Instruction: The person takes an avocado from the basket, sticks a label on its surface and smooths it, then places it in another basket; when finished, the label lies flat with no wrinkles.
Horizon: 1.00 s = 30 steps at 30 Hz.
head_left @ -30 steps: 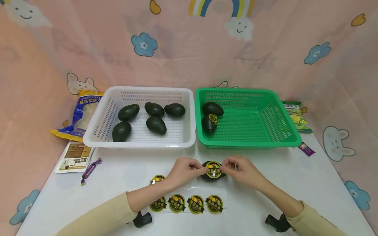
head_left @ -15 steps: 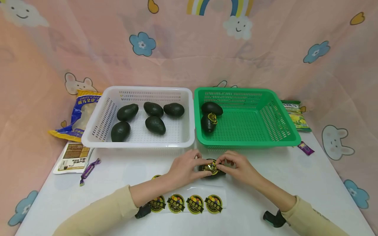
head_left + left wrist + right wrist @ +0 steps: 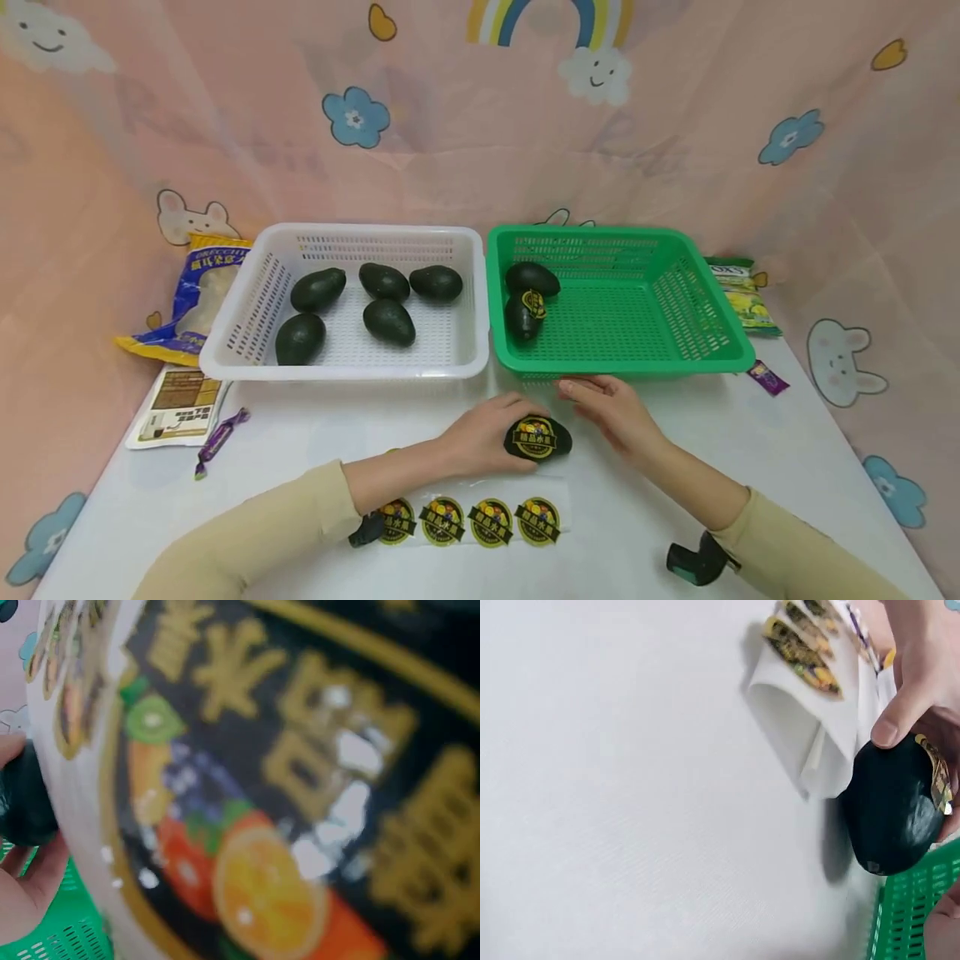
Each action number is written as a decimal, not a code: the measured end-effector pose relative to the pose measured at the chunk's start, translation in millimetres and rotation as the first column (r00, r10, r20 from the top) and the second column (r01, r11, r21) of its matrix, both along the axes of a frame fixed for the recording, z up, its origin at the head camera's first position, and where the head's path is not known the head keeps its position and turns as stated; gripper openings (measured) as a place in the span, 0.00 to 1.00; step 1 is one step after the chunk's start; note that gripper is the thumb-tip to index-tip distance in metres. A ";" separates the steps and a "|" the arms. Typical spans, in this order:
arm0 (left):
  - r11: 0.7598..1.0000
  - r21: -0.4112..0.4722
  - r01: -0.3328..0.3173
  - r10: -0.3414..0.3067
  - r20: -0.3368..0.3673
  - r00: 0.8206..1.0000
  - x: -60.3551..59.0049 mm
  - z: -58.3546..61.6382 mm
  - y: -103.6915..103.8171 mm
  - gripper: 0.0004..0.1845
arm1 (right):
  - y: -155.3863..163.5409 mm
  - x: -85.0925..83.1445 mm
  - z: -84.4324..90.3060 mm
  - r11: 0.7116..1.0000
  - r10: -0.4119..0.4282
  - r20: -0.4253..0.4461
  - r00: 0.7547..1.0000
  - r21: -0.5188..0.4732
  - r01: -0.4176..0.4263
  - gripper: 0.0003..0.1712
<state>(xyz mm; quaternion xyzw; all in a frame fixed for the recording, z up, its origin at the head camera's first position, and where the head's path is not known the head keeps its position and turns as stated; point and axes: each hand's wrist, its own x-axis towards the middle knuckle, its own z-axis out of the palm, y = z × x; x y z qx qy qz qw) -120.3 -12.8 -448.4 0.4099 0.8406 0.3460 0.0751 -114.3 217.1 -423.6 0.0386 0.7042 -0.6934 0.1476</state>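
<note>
Before me on the table, my left hand point(image 3: 480, 437) holds a dark green avocado point(image 3: 561, 440) between thumb and fingers. A round black and gold sticker point(image 3: 535, 438) lies on the fruit's upper side. In the right wrist view the avocado point(image 3: 889, 806) shows the left thumb on top, the sticker edge-on at its side. My right hand point(image 3: 617, 417) is just right of the avocado, fingers loosely bent and holding nothing. Under the left forearm lies a clear sheet of matching stickers point(image 3: 491, 523); up close, one sticker point(image 3: 262, 787) fills most of the left wrist view.
Several unlabelled avocados sit in the white basket point(image 3: 345, 372). Two avocados, one showing a sticker, are in the green basket point(image 3: 630, 365) beside it. Snack bags point(image 3: 191, 308) and a purple wrapped candy point(image 3: 221, 442) lie left; another bag point(image 3: 742, 296) and candy point(image 3: 767, 377) lie right.
Both hands pinched the sticker's edges over the avocado at first; the left fingers then pressed on it. Now the left hand grips the avocado, and the right hand has let go and moved right.
</note>
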 end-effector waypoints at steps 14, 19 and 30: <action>0.970 0.224 0.092 -0.092 -0.012 0.996 -6.0 73.2 -13.9 0.35 | -14.3 -8.4 -7.0 0.979 -0.198 0.039 0.979 -0.047 0.200 0.06; 0.994 0.106 -0.028 0.038 -0.092 0.995 -56.0 99.3 20.2 0.38 | -13.4 -8.3 -6.8 0.984 -0.178 0.038 0.983 -0.026 0.179 0.05; 0.957 0.253 0.144 -0.140 -0.033 0.990 -46.3 67.3 2.7 0.12 | -11.4 -7.0 -13.7 0.985 -0.168 -0.009 0.986 0.032 0.168 0.16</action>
